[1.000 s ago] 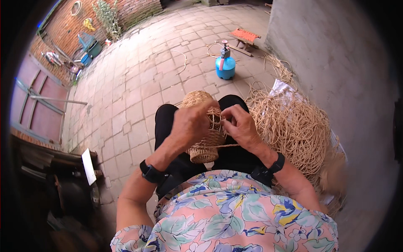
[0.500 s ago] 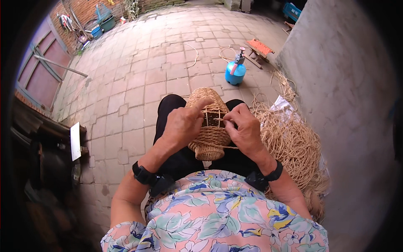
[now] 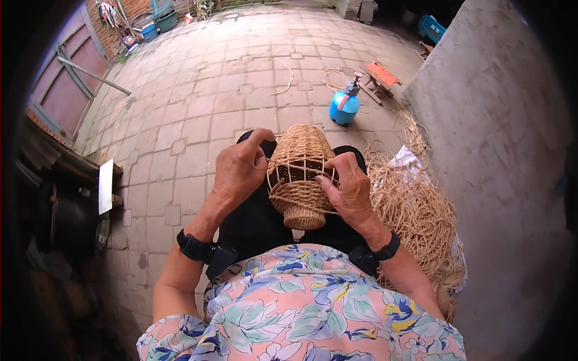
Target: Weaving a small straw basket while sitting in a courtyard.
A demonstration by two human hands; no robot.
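Note:
A tan woven basket (image 3: 303, 143) with a narrow round neck lies between my knees, its neck toward me. Around its middle runs an unwoven gap where thin pale ribs (image 3: 306, 170) stand bare over a dark inside. My left hand (image 3: 236, 173) is beside the basket's left side, fingers pinched on a straw cord (image 3: 283, 163) that slants across the ribs. At the right edge of the gap, my right hand (image 3: 350, 191) grips the basket, thumb and forefinger bent against the ribs. Whether the right fingertips also pinch the cord cannot be made out.
A large heap of straw cord (image 3: 415, 207) lies on white sheeting at my right, beside a grey wall (image 3: 487, 120). Ahead on the paving stand a blue pump sprayer (image 3: 344, 110) and a small stool with an orange seat (image 3: 382, 74). A white board (image 3: 106, 186) is at left.
My left hand has moved left off the basket's top, drawing the cord across the ribs. My right hand has shifted slightly, and the basket has turned a little, showing more of the gap.

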